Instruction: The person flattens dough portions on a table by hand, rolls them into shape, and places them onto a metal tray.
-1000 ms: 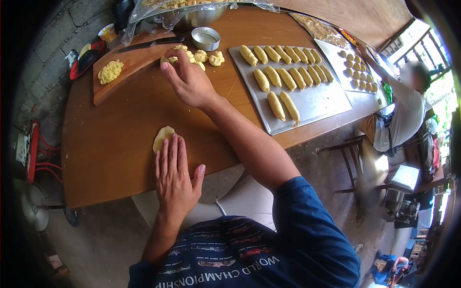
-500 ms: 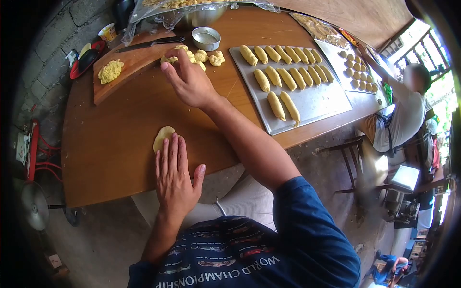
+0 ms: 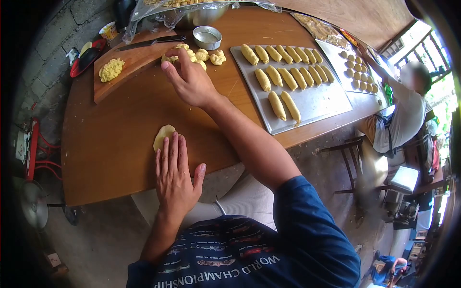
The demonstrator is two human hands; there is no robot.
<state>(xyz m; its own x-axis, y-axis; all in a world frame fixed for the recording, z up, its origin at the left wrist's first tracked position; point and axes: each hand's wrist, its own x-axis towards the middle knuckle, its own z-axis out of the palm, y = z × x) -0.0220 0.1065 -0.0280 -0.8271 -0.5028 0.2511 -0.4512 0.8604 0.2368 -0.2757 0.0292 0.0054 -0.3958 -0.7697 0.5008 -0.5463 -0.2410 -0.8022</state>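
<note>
Head view: almost nothing has moved since the earlier frame; the whole scene sits a touch differently, as if the head had tilted slightly, while the left hand and the right hand keep their poses. The flat dough shows no clear change in outline, so its shaping appears to stand where it was.

The left hand lies flat, fingers straight and together, thumb spread, gripping nothing visible. The dough is on the tabletop under and just past its fingertips, partly covered by them.

The right hand is ahead of the left, bent-fingered, in front of the dough balls; I cannot tell whether it grips or touches one. Beyond it stands a tin. To its left is the board, bearing a knife and yellow mash. To its right is the tray with three rows of rolls, and further right, a person reaches over dough rounds.
</note>
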